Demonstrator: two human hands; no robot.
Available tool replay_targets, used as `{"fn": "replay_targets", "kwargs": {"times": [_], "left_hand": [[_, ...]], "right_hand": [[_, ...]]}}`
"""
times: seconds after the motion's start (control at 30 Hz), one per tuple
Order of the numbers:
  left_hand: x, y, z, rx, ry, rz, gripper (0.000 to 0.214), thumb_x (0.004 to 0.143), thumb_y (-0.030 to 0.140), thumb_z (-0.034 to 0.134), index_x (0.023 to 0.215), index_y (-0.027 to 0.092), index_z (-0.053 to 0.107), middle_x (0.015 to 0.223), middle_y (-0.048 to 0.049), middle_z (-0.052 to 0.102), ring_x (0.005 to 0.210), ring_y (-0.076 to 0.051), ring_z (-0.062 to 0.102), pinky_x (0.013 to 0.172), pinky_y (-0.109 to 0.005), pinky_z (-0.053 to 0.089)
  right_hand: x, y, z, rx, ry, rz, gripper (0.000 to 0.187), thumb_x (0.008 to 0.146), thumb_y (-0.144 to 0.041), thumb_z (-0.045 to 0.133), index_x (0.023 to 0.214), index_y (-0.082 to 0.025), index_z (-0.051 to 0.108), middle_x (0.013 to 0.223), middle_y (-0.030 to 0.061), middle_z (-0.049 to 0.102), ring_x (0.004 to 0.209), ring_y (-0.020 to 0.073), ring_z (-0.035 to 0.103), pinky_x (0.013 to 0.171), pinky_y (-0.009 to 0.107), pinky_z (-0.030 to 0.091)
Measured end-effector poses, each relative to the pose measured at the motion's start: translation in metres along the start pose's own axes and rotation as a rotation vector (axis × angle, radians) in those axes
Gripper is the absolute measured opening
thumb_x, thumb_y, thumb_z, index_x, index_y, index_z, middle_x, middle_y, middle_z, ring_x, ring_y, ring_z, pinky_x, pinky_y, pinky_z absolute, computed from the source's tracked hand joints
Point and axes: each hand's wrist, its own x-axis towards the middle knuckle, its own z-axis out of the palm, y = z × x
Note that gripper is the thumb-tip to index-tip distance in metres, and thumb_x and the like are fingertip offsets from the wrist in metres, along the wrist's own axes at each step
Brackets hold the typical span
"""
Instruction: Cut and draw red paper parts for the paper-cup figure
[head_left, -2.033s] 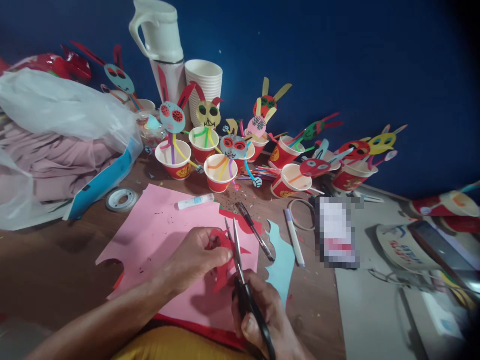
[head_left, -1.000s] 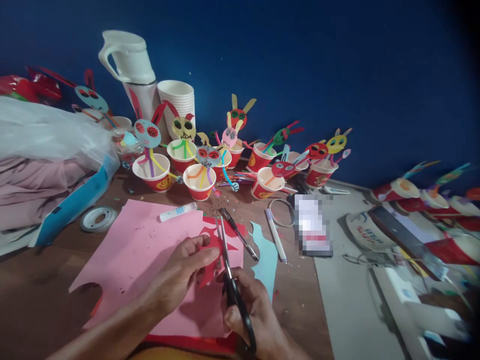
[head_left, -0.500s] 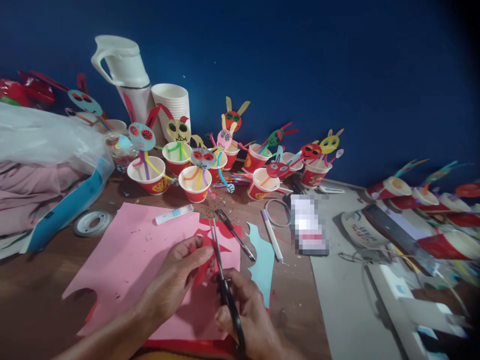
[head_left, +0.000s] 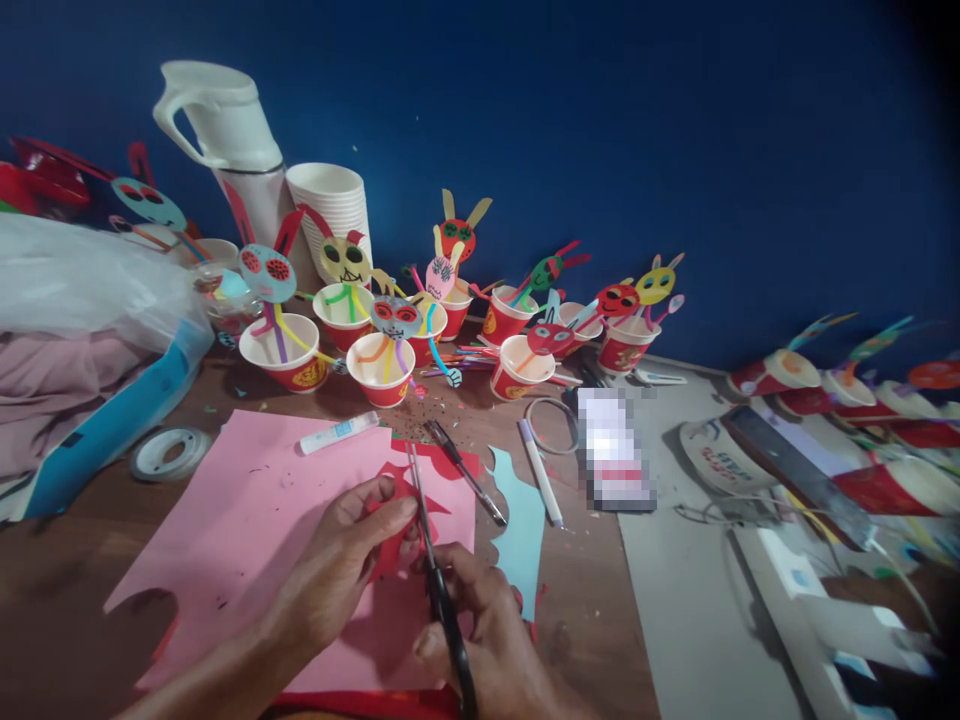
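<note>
Between the thumb and fingers of my left hand (head_left: 352,545) is a piece of red paper (head_left: 390,553), partly hidden by the fingers. My right hand (head_left: 487,625) grips black-handled scissors (head_left: 424,500), whose narrow blades point away from me along the red paper's right side. Whether the blades touch the paper I cannot tell. Below both hands lies a large pink sheet (head_left: 247,520) with cut-out edges and red paper under it. To the right are a black pen (head_left: 469,475), a light blue paper scrap (head_left: 521,530) and a white marker (head_left: 540,473). A glue stick (head_left: 339,433) rests on the pink sheet.
Several red paper cups (head_left: 379,375) with paper animal figures stand along the back. Behind them are a stack of white cups (head_left: 328,205) and a white flask (head_left: 225,115). A tape roll (head_left: 171,454) lies at left, a blurred phone (head_left: 616,450) at right.
The view has shifted slightly, so most things appear a little further left. Both hands keep their grip on the red paper and the scissors; the blades look nearly closed in both frames.
</note>
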Motion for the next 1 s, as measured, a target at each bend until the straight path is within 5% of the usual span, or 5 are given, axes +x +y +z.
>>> {"fn": "replay_targets", "kwargs": {"times": [0.67, 1.0], "left_hand": [[-0.0068, 0.0066, 0.0028, 0.071, 0.025, -0.017, 0.021, 0.068, 0.032, 0.065, 0.065, 0.016, 0.052, 0.055, 0.004, 0.051, 0.05, -0.01, 0.048, 0.052, -0.023, 0.036], [-0.0058, 0.0044, -0.0025, 0.1, 0.004, 0.002, 0.021, 0.07, 0.032, 0.064, 0.064, 0.015, 0.053, 0.053, 0.0024, 0.053, 0.048, -0.009, 0.046, 0.051, -0.022, 0.035]], "right_hand": [[-0.0005, -0.003, 0.0027, 0.099, -0.087, 0.008, 0.047, 0.069, -0.045, 0.065, 0.109, -0.022, 0.055, 0.067, -0.0016, 0.053, 0.051, 0.0101, 0.045, 0.047, 0.021, 0.04], [-0.0029, 0.0014, 0.0002, 0.091, -0.09, 0.015, 0.04, 0.072, -0.04, 0.066, 0.106, -0.022, 0.055, 0.069, -0.0018, 0.052, 0.053, 0.01, 0.046, 0.048, 0.02, 0.042]]}}
